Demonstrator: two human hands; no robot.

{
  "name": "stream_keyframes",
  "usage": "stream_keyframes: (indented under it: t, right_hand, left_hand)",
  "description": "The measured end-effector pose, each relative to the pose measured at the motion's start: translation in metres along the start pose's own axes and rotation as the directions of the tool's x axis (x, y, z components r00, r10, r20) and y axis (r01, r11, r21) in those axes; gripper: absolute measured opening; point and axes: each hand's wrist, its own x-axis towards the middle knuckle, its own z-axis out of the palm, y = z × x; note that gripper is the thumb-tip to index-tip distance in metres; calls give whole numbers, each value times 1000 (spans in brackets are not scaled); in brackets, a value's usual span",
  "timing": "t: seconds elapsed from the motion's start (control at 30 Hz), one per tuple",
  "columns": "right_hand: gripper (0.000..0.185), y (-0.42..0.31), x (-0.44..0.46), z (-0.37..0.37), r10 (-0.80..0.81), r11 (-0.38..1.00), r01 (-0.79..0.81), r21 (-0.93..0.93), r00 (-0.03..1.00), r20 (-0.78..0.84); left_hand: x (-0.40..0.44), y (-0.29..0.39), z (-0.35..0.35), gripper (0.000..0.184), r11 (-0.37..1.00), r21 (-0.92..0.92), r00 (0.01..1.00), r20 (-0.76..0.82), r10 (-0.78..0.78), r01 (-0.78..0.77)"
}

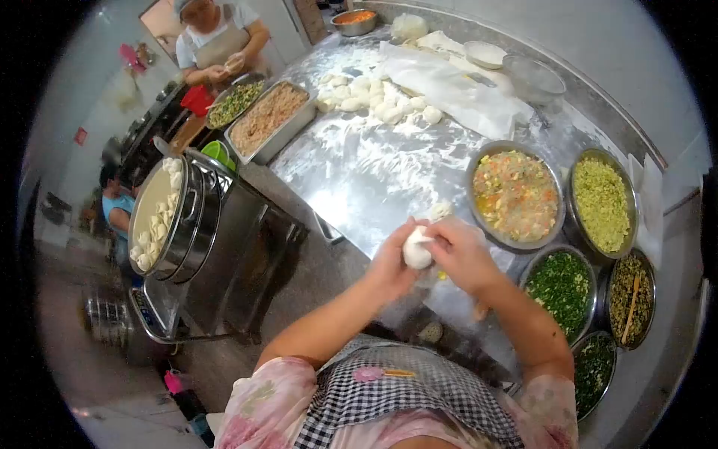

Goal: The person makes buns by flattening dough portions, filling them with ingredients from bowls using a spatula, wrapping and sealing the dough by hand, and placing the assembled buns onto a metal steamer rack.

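Note:
A white dough bun [416, 251] is held in front of me, over the near edge of the metal table [351, 202]. My left hand [392, 260] cups it from the left, fingers curled around it. From the other side my right hand [462, 253] pinches the dough at its upper edge; some of those fingertips are hidden. Just beyond my hands lies a small piece of floured dough [440, 209]. To the right, close to my right hand, stands a bowl of mixed filling with orange and yellow bits [516, 196].
Bowls of yellow-green filling [602, 206], chopped greens [561, 292] and darker filling [632, 299] line the right side. Dough pieces [374, 97] and a white cloth [456, 82] lie farther back. Left are a meat tray [273, 120] and a steamer [187, 217] with buns. A co-worker [221, 45] stands behind.

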Motion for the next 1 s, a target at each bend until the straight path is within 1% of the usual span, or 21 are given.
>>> stream_keyframes:
  t: [0.07,0.1,0.13,0.17,0.2,0.23,0.3,0.33,0.47,0.57,0.67,0.77,0.8,0.9,1.0]
  right_hand:
    - [24,-8,21,34,-74,997,72,41,996,44]
    - [26,-17,31,46,-55,994,53,99,998,23]
    - [27,-30,41,56,-36,987,35,156,999,5]
    - [29,-42,53,69,-16,977,18,210,1000,-9]
    - [33,-51,66,83,-57,970,72,232,996,-67]
    - [32,-62,77,99,-62,972,60,228,998,1]
    - [30,-85,98,133,-75,976,44,215,987,141]
    - [27,-98,108,152,-56,980,12,197,974,221]
    - [24,-131,142,219,-220,974,193,117,926,305]
    - [19,-143,155,254,-343,938,338,72,883,321]
    - [15,-156,161,278,-395,910,415,15,853,341]
    - [13,-162,164,298,-457,872,490,-3,816,355]
    - [13,-162,166,302,-470,864,503,6,802,369]
    - [16,-167,172,302,-540,835,532,140,743,395]
    - [18,-181,176,289,-627,766,619,171,663,408]
  left_hand:
    - [-11,24,-34,40,998,0,994,-97,58,-59]
    - [-17,38,-50,42,996,3,985,-149,90,-90]
    - [-25,54,-63,46,992,-120,976,-216,3,-30]
    - [-33,69,-82,46,983,-185,988,-154,-14,-15]
    - [-42,84,-102,46,969,-248,995,-93,-24,0]
    - [-53,98,-117,46,950,-313,999,-33,-26,14]
    - [-76,127,-145,48,948,-318,1000,-21,-11,3]
    - [-89,141,-153,48,944,-330,1000,-11,-4,0]
    - [-121,176,-197,46,925,-376,999,-19,43,-47]
    - [-139,193,-216,44,905,-420,998,-8,69,-66]
    - [-150,198,-236,42,867,-490,996,-28,82,-85]
    - [-157,198,-254,41,832,-542,992,-53,110,-122]
    - [-159,198,-257,41,821,-554,990,-61,123,-136]
    - [-167,200,-260,40,786,-600,985,-18,173,-149]
    - [-168,204,-257,41,764,-616,963,31,267,-192]
